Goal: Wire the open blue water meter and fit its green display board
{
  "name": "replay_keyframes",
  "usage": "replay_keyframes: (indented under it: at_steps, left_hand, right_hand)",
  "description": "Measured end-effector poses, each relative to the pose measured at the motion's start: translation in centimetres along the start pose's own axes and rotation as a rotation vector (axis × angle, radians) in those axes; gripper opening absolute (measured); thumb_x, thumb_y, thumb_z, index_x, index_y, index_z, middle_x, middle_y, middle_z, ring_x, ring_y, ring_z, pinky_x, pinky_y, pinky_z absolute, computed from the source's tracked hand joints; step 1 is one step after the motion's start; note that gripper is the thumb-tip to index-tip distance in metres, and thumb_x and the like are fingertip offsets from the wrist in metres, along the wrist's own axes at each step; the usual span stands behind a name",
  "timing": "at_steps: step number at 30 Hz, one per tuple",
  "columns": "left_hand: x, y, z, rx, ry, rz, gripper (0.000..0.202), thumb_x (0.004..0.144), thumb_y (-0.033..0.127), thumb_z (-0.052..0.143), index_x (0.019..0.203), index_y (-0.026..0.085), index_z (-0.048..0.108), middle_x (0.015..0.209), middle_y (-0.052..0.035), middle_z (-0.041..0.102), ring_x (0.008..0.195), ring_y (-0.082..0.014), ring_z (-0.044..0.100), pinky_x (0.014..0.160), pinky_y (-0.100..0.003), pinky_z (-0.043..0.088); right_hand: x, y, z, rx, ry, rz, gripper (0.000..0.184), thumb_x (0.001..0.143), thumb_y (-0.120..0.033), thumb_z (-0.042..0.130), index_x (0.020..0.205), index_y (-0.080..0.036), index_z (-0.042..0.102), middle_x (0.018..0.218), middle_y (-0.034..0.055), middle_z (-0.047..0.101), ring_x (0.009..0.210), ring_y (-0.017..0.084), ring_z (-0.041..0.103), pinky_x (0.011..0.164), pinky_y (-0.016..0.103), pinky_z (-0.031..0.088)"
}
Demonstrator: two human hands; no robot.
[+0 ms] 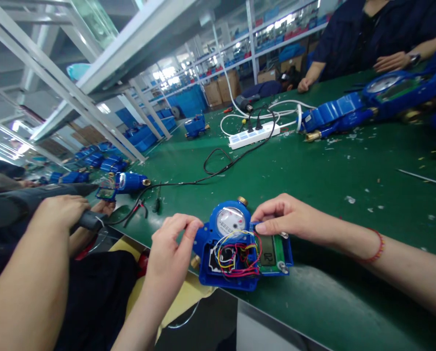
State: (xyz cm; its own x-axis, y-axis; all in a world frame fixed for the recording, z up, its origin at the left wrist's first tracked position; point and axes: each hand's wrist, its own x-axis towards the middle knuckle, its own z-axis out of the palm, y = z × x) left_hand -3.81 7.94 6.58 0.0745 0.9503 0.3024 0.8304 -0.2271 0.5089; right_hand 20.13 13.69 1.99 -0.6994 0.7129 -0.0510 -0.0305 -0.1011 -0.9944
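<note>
A blue water meter (207, 273) lies opened on the bench before me, its round dial (231, 222) facing up. Red, yellow and white wires (236, 261) run from its open box into a hinged-out part with a small display (267, 251) and green circuit board. My left hand (174, 246) pinches the meter's left edge between thumb and fingers. On the opposite side, my right hand (289, 217) has thumb and fingers closed on the upper edge of the display part. The fingertips of my right hand are partly hidden behind it.
A white power strip (254, 135) with a black cable (221, 170) lies across the green bench (312, 180). Left, a co-worker's hand (59, 212) grips a dark tool near another opened meter (130, 181). More meters (334, 114) stand right, before another person (364, 39).
</note>
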Motion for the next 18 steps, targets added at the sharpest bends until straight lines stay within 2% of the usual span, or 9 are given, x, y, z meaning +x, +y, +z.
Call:
replay_keyframes:
  at_steps: [2, 4, 7, 10, 12, 15, 18]
  left_hand:
    - [0.3, 0.6, -0.1, -0.106, -0.019, 0.002, 0.023, 0.091, 0.031, 0.047, 0.082, 0.021, 0.065, 0.083, -0.0019, 0.068, 0.081, -0.0191, 0.06, 0.072, -0.03, 0.041]
    - [0.7, 2.0, 0.2, -0.168, -0.125, 0.016, 0.025, 0.093, 0.031, 0.043, 0.085, 0.022, 0.065, 0.084, -0.0006, 0.068, 0.08, -0.018, 0.06, 0.071, -0.029, 0.04]
    - [1.2, 3.8, 1.3, -0.162, -0.344, 0.047, 0.027, 0.092, 0.03, 0.044, 0.072, 0.021, 0.06, 0.069, 0.0026, 0.061, 0.067, -0.0148, 0.053, 0.064, -0.028, 0.034]
    - [1.3, 4.2, 2.2, -0.222, -0.45, 0.026, 0.03, 0.09, 0.028, 0.045, 0.062, 0.02, 0.048, 0.059, 0.0044, 0.046, 0.057, -0.0125, 0.041, 0.057, -0.027, 0.028]
    - [1.0, 3.9, 2.3, -0.27, -0.458, -0.002, 0.031, 0.091, 0.029, 0.043, 0.061, 0.02, 0.043, 0.059, 0.0045, 0.041, 0.057, -0.0125, 0.037, 0.055, -0.027, 0.027]
    - [0.6, 2.9, 2.0, -0.238, -0.423, 0.011, 0.032, 0.093, 0.031, 0.04, 0.063, 0.02, 0.042, 0.06, 0.004, 0.045, 0.059, -0.013, 0.04, 0.057, -0.027, 0.028]
    - [0.1, 1.8, 1.3, -0.069, -0.308, 0.078, 0.029, 0.093, 0.026, 0.043, 0.064, 0.02, 0.047, 0.063, 0.0033, 0.051, 0.062, -0.0143, 0.046, 0.061, -0.029, 0.03]
  right_hand:
    - [0.3, -0.3, 0.1, 0.008, -0.015, 0.002, 0.029, 0.072, -0.039, 0.075, 0.082, -0.012, 0.07, 0.071, 0.0013, 0.064, 0.061, 0.01, 0.051, 0.057, 0.022, 0.038]
    - [0.6, -0.5, 0.3, 0.004, -0.035, 0.01, 0.031, 0.071, -0.04, 0.076, 0.082, -0.011, 0.07, 0.071, 0.001, 0.062, 0.061, 0.009, 0.05, 0.056, 0.021, 0.037]
    - [0.8, -0.7, 0.3, -0.035, -0.064, 0.013, 0.038, 0.073, -0.046, 0.074, 0.085, -0.011, 0.069, 0.072, 0.0016, 0.061, 0.061, 0.009, 0.048, 0.056, 0.021, 0.035]
    - [0.8, -0.8, 0.1, -0.098, -0.105, 0.009, 0.04, 0.076, -0.049, 0.071, 0.086, -0.011, 0.069, 0.068, 0.0004, 0.057, 0.059, 0.009, 0.043, 0.053, 0.021, 0.032]
    - [0.8, -0.9, 0.1, -0.116, -0.124, 0.016, 0.04, 0.076, -0.05, 0.07, 0.085, -0.01, 0.068, 0.067, -0.0003, 0.055, 0.058, 0.008, 0.041, 0.051, 0.021, 0.029]
    - [0.8, -1.0, 0.3, -0.068, -0.085, 0.048, 0.04, 0.074, -0.049, 0.071, 0.079, -0.01, 0.068, 0.065, -0.001, 0.055, 0.056, 0.007, 0.04, 0.051, 0.021, 0.029]
    - [0.9, -1.1, 0.9, -0.035, -0.025, 0.092, 0.037, 0.073, -0.046, 0.071, 0.075, -0.01, 0.067, 0.065, -0.0004, 0.055, 0.058, 0.008, 0.042, 0.054, 0.021, 0.032]
